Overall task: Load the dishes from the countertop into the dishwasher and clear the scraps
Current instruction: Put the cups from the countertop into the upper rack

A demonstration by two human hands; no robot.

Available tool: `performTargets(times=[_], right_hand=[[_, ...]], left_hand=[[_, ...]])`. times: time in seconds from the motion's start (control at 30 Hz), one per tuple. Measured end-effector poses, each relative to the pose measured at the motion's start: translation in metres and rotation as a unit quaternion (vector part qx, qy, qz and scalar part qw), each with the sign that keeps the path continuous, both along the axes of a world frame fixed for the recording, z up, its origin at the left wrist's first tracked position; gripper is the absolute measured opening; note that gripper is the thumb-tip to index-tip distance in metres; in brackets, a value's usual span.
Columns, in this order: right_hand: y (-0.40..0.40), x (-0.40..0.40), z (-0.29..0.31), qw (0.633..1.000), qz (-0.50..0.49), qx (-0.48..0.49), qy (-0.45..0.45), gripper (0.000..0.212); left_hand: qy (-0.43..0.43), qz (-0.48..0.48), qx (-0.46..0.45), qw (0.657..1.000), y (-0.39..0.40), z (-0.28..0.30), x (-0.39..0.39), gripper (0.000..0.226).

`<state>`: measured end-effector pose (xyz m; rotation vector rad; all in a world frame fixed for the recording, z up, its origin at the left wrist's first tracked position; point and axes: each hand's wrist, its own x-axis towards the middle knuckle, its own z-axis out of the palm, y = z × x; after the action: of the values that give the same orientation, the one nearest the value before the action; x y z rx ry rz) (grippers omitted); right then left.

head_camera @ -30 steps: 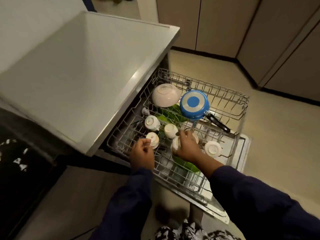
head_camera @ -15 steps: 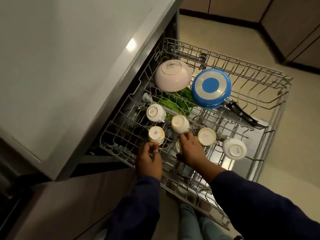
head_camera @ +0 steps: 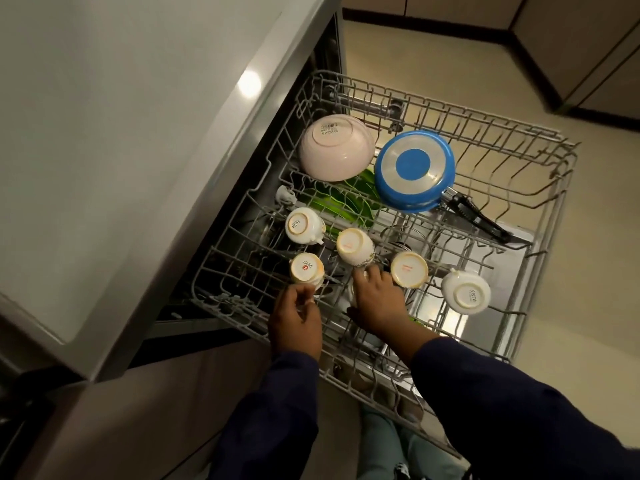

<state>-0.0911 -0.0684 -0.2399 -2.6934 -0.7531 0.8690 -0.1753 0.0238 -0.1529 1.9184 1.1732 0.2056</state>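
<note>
White glazed cup [head_camera: 354,293], mostly hidden, sits gripped under right hand [head_camera: 375,301] in wire rack [head_camera: 540,216]; left hand [head_camera: 296,318] curled just below upturned cup [head_camera: 306,268], grip unclear. Round pink bowl [head_camera: 336,147], blue pan [head_camera: 414,170] behind. Versus earlier: hands barely moved, camera closer.

Dim, warm indoor light with wide-angle bending

A bright glare spot sits on the bench [head_camera: 250,83] edge; the floor [head_camera: 433,64] glows yellowish, the lower left falls into deep shadow, straight lines bow near the edges, and fine detail looks soft.
</note>
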Motion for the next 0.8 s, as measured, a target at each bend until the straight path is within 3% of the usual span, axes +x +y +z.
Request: performTargets(times=[0.8], right_hand=[[-0.019, -0.006, 0.021, 0.998, 0.039, 0.038, -0.035, 0.077]], left_hand=[[-0.014, -0.002, 0.02, 1.0, -0.012, 0.01, -0.015, 0.019]])
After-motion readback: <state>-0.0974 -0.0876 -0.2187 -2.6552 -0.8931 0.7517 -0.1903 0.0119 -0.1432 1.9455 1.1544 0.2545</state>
